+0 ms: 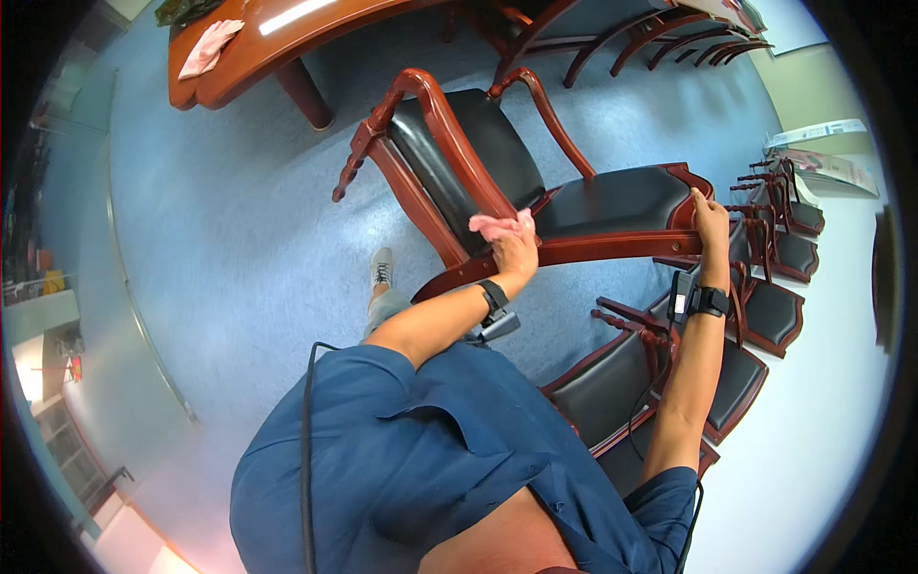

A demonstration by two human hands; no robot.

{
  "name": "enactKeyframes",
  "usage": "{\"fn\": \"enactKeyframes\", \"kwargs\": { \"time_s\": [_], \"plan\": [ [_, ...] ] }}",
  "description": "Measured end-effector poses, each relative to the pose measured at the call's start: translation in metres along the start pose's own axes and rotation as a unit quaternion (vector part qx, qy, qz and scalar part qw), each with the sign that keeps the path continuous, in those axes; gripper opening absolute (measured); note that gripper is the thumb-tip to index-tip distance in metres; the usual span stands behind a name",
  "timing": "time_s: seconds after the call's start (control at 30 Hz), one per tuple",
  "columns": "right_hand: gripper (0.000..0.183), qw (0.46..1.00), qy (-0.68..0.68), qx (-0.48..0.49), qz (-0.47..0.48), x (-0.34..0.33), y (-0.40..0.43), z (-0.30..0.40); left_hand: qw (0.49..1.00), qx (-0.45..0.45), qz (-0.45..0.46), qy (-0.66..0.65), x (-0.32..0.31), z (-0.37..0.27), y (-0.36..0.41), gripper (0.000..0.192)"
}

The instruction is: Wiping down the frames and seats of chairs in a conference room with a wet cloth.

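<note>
A wooden armchair (495, 251) with a glossy red-brown frame stands in front of me. Its seat (466, 158) and backrest (609, 201) are padded in black, leather-like material. My left hand (515, 251) holds a crumpled pink cloth (495, 225) against the near armrest, close to where it meets the back. At the end of the backrest, my right hand (710, 219) grips the carved top rail (697, 194). The far armrest (552, 122) curves free of both hands. Each wrist wears a black strap with a small device.
A wooden table (244, 61) at the upper left carries another pink cloth (210, 49). Several matching chairs (778, 312) line the white wall at right, some close beside my right arm. More chairs (609, 36) stand at the far side. The floor (215, 251) is blue.
</note>
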State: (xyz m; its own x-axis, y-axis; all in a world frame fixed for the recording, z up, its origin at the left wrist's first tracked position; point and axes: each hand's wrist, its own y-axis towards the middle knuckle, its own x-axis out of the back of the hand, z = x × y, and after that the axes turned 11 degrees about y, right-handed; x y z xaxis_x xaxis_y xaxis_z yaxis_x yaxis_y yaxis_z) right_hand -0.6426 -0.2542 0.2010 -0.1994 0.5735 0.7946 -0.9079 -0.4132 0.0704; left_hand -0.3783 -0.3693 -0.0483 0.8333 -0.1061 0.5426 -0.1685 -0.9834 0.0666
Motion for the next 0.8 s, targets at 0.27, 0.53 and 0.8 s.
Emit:
{"fn": "enactKeyframes", "kwargs": {
  "time_s": [0.27, 0.53, 0.8],
  "plan": [
    [0.059, 0.999, -0.033, 0.035, -0.022, -0.005, 0.01, -0.009, 0.983, 0.008, -0.025, 0.182, -0.022, 0.006, -0.031, 0.05],
    [0.059, 0.999, -0.036, -0.019, 0.004, 0.01, 0.009, -0.015, 0.798, 0.036, 0.36, -0.483, 0.0, 0.066, -0.02, 0.024],
    [0.045, 0.997, -0.065, -0.03, -0.025, 0.011, -0.012, -0.012, 0.931, 0.164, 0.293, -0.145, 0.046, 0.198, 0.114, 0.023]
  ]
}}
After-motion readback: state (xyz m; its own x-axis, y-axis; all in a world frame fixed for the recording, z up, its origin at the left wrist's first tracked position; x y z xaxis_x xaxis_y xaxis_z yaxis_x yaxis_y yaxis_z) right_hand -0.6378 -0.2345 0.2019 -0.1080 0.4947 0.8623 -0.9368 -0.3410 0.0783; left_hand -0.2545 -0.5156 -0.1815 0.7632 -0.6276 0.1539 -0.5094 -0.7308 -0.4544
